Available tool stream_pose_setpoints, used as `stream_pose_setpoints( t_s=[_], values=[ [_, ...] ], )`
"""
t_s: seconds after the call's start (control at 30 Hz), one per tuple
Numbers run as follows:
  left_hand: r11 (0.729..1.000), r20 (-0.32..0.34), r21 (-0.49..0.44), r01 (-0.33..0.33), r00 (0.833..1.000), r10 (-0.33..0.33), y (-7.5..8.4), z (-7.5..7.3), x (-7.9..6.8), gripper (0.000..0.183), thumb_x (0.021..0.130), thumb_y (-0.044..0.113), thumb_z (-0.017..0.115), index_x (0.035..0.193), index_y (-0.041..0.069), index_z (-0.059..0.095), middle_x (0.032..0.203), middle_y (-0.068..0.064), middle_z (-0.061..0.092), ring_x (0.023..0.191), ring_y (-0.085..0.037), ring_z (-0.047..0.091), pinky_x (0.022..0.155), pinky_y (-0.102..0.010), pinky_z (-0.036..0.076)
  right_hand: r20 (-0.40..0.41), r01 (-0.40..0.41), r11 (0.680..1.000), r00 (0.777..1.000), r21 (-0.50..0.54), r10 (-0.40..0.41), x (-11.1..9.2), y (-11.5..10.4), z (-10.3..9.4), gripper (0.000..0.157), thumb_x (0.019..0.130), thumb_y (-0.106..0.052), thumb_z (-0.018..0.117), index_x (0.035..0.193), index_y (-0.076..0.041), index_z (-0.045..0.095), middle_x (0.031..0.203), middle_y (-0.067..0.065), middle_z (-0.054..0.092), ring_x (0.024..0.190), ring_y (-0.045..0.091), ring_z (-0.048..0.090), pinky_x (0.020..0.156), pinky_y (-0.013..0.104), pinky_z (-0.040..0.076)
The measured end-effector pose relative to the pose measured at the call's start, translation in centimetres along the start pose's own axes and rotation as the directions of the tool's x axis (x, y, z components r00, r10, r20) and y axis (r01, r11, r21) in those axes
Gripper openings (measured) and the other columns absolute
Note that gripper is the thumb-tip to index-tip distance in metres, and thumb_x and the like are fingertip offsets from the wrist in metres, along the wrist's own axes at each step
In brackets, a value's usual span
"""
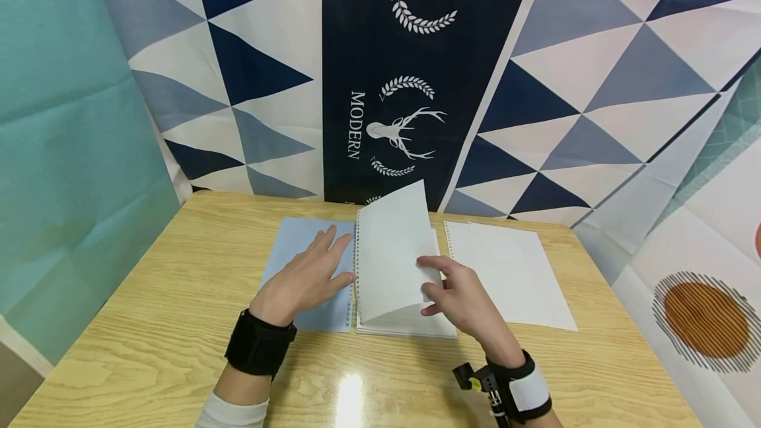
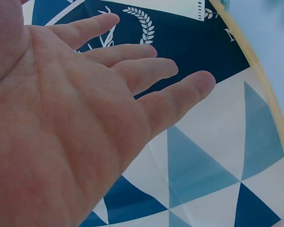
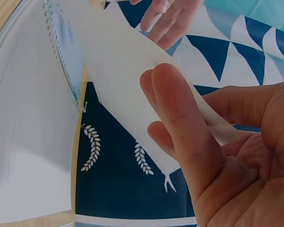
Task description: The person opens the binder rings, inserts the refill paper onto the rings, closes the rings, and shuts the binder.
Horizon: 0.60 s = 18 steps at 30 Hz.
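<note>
A loose-leaf notebook lies open on the table, its pale blue cover [image 1: 324,316] on the left and a stack of white pages [image 1: 410,325] on the right. One white page [image 1: 392,249] stands lifted from the stack, its holed edge at the binding. My right hand [image 1: 460,292] pinches this page by its right edge, between thumb and fingers in the right wrist view. With fingers straight and spread, my left hand [image 1: 303,279] is over the blue cover and holds nothing. Whether it touches the cover, I cannot tell.
Loose white sheets [image 1: 511,276] with holed edges lie right of the notebook. All rest on a wooden table [image 1: 148,322]. A patterned cloth [image 1: 267,84] hangs behind the table's back edge, and a teal cloth [image 1: 71,150] hangs at the left.
</note>
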State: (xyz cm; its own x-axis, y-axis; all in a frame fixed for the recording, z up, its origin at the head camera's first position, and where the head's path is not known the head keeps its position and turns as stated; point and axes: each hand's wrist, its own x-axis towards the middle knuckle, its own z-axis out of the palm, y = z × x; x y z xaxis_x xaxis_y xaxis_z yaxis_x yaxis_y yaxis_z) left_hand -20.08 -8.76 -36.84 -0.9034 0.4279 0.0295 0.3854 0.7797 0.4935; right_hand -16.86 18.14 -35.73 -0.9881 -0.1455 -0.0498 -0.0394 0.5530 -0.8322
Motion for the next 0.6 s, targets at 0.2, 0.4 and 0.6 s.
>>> stream_pose_setpoints(
  t_s=[0.2,0.4,0.6],
  values=[
    [1.0,-0.001,-0.002,-0.004,1.0,0.004,-0.05,0.04,0.04,0.068,0.103,0.034,0.061,0.159,0.008,0.032,0.168,-0.027,0.017,0.156,-0.045,0.019,0.116,-0.068,0.032,0.006,0.003,1.0,1.0,0.01,-0.003,0.04,-0.01,0.19,0.047,0.095,0.005,0.057,0.142,-0.004,0.057,0.156,0.018,0.045,0.072,0.017,0.069,0.065,0.037,0.063],
    [1.0,0.001,-0.01,-0.001,1.0,0.001,-0.02,0.06,0.05,0.068,0.103,0.033,0.06,0.159,0.008,0.032,0.168,-0.026,0.016,0.156,-0.045,0.018,0.116,-0.068,0.031,0.003,0.019,1.0,1.0,0.022,-0.019,-0.11,-0.09,0.05,0.048,0.095,0.005,0.057,0.142,-0.004,0.056,0.156,0.018,0.045,0.071,0.018,0.068,0.065,0.037,0.063],
    [1.0,0.018,-0.019,0.01,1.0,-0.009,0.13,0.19,0.15,0.068,0.103,0.033,0.06,0.16,0.009,0.03,0.169,-0.025,0.015,0.157,-0.043,0.016,0.117,-0.068,0.03,0.01,0.016,1.0,1.0,0.01,-0.016,-0.06,-0.12,0.11,0.047,0.096,0.006,0.056,0.142,-0.003,0.056,0.155,0.02,0.045,0.068,0.017,0.068,0.064,0.035,0.063]
  ],
)
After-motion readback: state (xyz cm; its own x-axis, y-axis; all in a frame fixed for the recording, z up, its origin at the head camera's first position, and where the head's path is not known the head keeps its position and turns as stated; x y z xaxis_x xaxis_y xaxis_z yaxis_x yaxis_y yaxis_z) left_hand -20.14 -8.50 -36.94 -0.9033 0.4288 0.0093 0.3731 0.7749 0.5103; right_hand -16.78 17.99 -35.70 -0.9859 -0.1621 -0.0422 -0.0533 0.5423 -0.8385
